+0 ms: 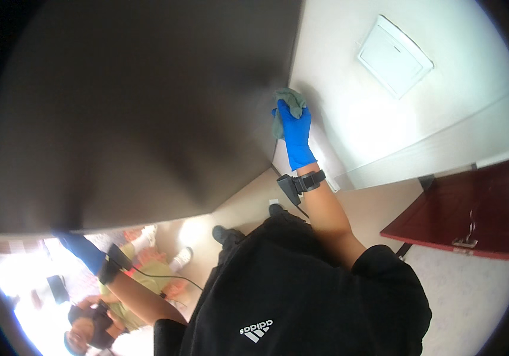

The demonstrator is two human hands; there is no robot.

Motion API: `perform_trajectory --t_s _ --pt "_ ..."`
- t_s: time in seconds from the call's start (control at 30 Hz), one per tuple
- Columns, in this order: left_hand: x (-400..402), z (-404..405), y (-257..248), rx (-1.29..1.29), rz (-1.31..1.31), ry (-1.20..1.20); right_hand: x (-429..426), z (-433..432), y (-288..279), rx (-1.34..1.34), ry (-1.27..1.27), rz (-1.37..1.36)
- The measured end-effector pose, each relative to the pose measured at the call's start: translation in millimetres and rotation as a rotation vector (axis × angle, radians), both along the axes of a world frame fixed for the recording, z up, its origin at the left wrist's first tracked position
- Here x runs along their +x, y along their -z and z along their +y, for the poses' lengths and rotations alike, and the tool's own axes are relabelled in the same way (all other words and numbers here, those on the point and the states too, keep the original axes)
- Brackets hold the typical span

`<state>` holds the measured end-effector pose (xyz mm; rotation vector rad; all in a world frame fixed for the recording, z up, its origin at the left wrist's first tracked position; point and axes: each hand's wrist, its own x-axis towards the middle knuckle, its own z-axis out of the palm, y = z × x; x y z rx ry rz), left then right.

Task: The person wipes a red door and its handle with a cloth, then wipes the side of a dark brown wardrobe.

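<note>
My right hand, in a blue disposable glove, grips a crumpled grey-green cloth. The cloth touches the edge of a large dark, smooth flat panel, close to where it meets the white wall. At the lower left, my left hand also wears a blue glove and reaches to the panel's near edge. Its fingers are hidden there, so their position cannot be made out. A black strapped device with a cable sits on each of my wrists.
A white wall-mounted cover plate is at the upper right. A dark red panel with a metal latch stands on the right. Another person is at the lower left, near a bright window area. My feet stand on a pale floor.
</note>
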<state>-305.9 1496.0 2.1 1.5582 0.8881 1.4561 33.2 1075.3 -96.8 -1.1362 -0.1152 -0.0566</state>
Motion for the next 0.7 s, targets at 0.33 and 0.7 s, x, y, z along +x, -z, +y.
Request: perform_trajectory --t_s 0.33,0.7 --pt "0.2 -31.7 -15.1 0.023 0.012 -0.035 -5.1 -1.8 -24.8 -0.047 0.076 -0.029" --pt "-16.9 -28.0 -15.3 -0.02 -0.037 -0.041 37.6 -19.2 34.1 -0.293 0.293 -0.115"
